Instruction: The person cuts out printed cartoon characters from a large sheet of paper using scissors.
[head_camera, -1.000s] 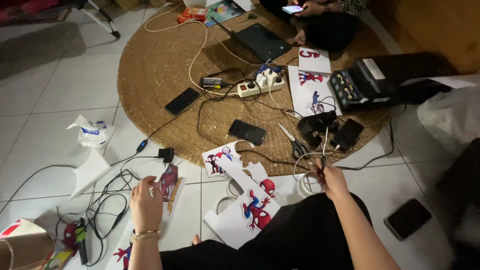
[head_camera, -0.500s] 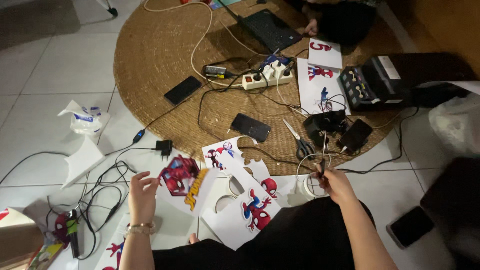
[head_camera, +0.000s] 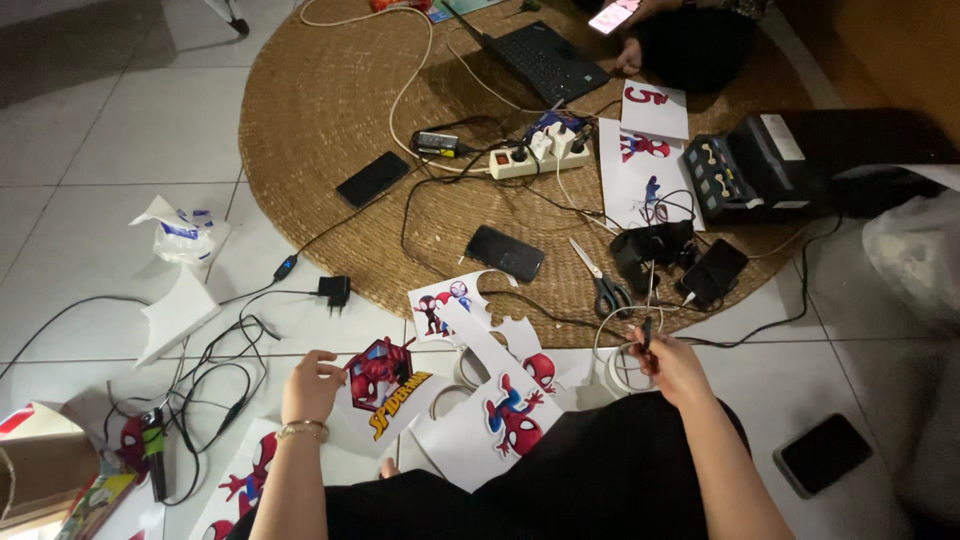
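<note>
Two hands, left hand (head_camera: 312, 385) fingers pinching sticker cutout (head_camera: 388, 378), right hand (head_camera: 672, 365) gripping cable (head_camera: 648, 300)

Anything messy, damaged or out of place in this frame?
Mostly clutter. Tangled cables sprawl over the tiles beside the left hand, which holds a cut-out sticker. A crumpled plastic bag lies loose, and cut paper scraps overlap untidily. Open scissors lie on the woven mat. Nothing looks spilled or broken.

Left hand (head_camera: 312, 385) and right hand (head_camera: 672, 365) pinching

Red-and-blue hero sticker cutout (head_camera: 388, 382) flat on white tile, small dark pen-like tool (head_camera: 646, 332) — upright, beside tape roll (head_camera: 622, 370)
</note>
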